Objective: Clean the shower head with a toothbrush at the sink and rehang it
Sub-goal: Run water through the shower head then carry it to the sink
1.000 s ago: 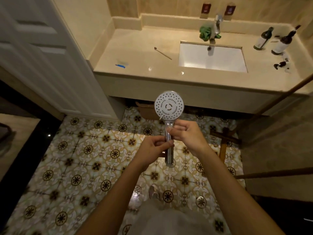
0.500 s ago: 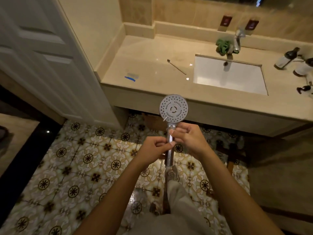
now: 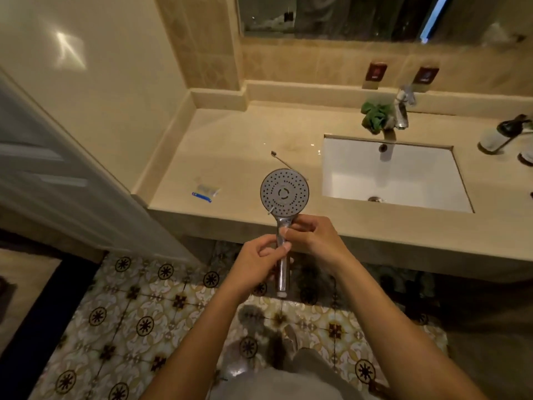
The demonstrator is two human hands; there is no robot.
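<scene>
both hands (image 3: 253, 262) grip shower head (image 3: 284, 192) handle upright nr sink (image 3: 395, 180).

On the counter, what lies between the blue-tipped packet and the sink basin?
The head view shows a thin toothbrush lying on the counter between them, its near end hidden behind the shower head held in front.

The shower head (image 3: 284, 193) has part of its handle hidden under the fingers of the left hand (image 3: 255, 265) and right hand (image 3: 314, 236), and its round face covers the near end of a thin dark-tipped stick (image 3: 280, 159). The bottles (image 3: 501, 134) and the mirror (image 3: 375, 15) are cut off by the picture's edges. A small blue-edged item (image 3: 203, 194) is too blurred to identify.
</scene>
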